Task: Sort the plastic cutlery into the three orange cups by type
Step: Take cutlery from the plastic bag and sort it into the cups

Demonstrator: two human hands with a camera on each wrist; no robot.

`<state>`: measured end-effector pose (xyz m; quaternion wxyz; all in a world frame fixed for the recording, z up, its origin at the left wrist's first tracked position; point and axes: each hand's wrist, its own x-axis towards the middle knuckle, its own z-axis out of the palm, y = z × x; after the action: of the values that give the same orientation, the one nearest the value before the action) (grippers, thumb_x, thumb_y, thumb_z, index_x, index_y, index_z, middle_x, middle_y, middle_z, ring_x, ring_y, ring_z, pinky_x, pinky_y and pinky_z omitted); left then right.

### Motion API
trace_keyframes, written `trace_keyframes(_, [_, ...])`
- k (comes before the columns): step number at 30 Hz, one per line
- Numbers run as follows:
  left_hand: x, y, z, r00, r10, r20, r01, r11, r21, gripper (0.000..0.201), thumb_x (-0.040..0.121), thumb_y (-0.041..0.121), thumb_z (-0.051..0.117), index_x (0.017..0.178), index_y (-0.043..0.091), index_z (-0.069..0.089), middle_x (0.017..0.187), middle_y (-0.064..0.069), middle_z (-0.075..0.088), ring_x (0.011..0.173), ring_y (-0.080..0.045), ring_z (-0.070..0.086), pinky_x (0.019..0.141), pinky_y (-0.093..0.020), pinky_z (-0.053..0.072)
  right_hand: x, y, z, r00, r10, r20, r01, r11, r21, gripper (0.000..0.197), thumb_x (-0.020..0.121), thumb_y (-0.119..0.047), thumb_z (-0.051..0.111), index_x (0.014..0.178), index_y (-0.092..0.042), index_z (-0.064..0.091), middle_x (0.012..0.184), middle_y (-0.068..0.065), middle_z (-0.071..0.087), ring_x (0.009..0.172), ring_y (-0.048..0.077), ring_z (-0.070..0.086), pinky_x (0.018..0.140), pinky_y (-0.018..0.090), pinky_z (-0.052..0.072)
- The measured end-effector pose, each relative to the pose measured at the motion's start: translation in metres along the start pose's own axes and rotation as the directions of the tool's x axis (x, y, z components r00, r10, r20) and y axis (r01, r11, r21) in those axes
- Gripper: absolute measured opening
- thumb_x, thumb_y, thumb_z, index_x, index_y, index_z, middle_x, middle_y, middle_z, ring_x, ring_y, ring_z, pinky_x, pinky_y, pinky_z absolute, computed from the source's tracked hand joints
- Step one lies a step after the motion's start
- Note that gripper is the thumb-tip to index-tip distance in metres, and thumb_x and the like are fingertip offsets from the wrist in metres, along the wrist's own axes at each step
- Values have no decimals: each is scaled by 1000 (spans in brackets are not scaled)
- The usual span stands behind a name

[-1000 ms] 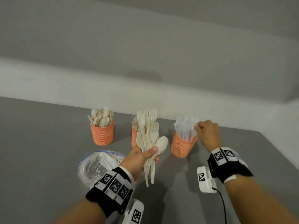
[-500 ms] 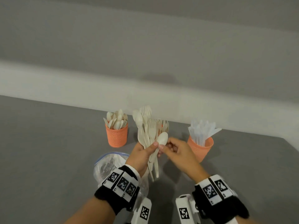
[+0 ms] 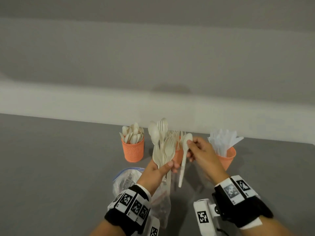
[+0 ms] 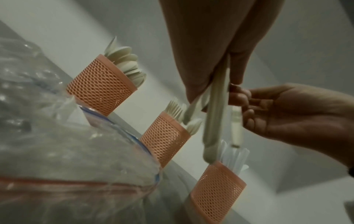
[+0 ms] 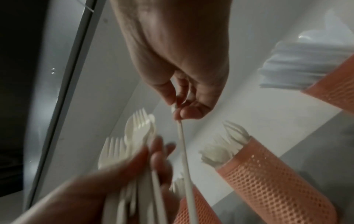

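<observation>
Between my two hands, a single cream spoon (image 3: 184, 154) hangs bowl-up, pinched near its bowl by the thumb and fingertips of my right hand (image 3: 202, 155). Its handle points down toward the table (image 3: 51, 159) and stands just clear of the bundle (image 3: 162, 147) beside it. That bundle, a mix of spoons and forks, is clenched by its handles in my left hand (image 3: 156, 172), heads fanned upward.

I judge the step in hand to be pulling one piece out of the bundle so it can go to its own cup. Beyond my left hand stands the spoon cup (image 3: 133, 150), well filled with spoon bowls. The fork cup (image 3: 177, 155) sits straight behind the bundle, mostly hidden in the head view, though the left wrist view shows its tines plainly. Under and beyond my right hand is the knife cup (image 3: 226, 159), holding paler, whiter pieces.

So the next move, as I read it, calls for carrying the spoon across, past the bundle and over the fork cup, to the cup on the far side of my left hand, then lowering it handle first among the others. The reach crosses in front of my left hand, so that hand may need to drop or tilt aside.

Below my left wrist lies a clear plastic bag (image 3: 126, 181), crumpled; whether cutlery remains in it I cannot tell.
</observation>
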<state>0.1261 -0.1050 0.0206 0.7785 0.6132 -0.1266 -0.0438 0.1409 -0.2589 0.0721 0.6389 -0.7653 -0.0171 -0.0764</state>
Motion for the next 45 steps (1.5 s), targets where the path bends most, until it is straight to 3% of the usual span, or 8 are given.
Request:
trace_keyframes(6, [-1,8,0,998,-58,37,58,998,-10,24,88,5,54,106,18,63,98,6,72,98,-4,66,86,-18,50,-16,-3,32,997,-9,82,15,997,-81,15,95,-13,48,85,-2,50,62,7,58,48,4,55,53,15,49])
trace_keyframes(10, [-3,12,-2,996,-86,8,86,996,3,31,91,7,51,120,16,56,112,3,67,105,-7,64,92,-22,49,-20,-7,41,995,-25,93,34,994,-100,13,92,-14,53,89,-1,56,78,13,58,71,21,57,69,36,52])
trace_keyframes(13, [-5,13,1,997,-76,-33,75,997,-33,25,91,4,51,101,23,65,101,-6,68,95,-20,65,84,-29,51,-26,-10,48,993,-111,-39,103,980,-168,21,88,-14,58,107,-18,52,91,7,55,78,21,59,69,39,56])
trace_keyframes(16, [-5,19,2,996,-47,-81,44,998,-46,26,90,0,51,87,21,67,88,-13,65,85,-29,57,78,-39,46,-32,-11,49,959,-277,-55,258,940,-225,23,84,-18,65,105,-18,56,98,0,50,83,13,54,73,28,55])
trace_keyframes(22, [-5,23,-6,997,-45,-58,44,999,-21,30,85,-12,50,94,13,64,76,4,74,77,-11,69,68,-21,54,-33,-5,54,958,-260,119,285,883,-373,35,84,-23,66,117,-14,61,113,3,44,98,8,51,76,-5,37])
trace_keyframes(32, [-5,26,-4,981,-195,8,188,938,-292,27,88,-2,48,113,0,60,95,-19,68,88,-30,65,83,-44,49,-27,1,50,983,-137,124,162,961,-223,20,94,-23,51,93,-7,64,100,10,53,91,27,57,84,44,52])
trace_keyframes(38, [1,21,0,980,-183,-83,159,958,-240,15,89,5,54,101,4,62,69,-7,65,55,-12,61,54,-23,50,-28,3,45,978,-191,84,202,969,-143,21,95,-11,46,108,-26,53,89,2,58,77,14,60,73,31,54])
trace_keyframes(45, [3,24,1,978,-196,-66,183,970,-161,20,90,0,48,103,3,63,70,-7,70,58,-16,66,55,-28,54,-30,1,36,952,-306,-21,291,923,-251,31,87,-3,59,112,-20,57,112,-3,39,92,5,56,74,22,57])
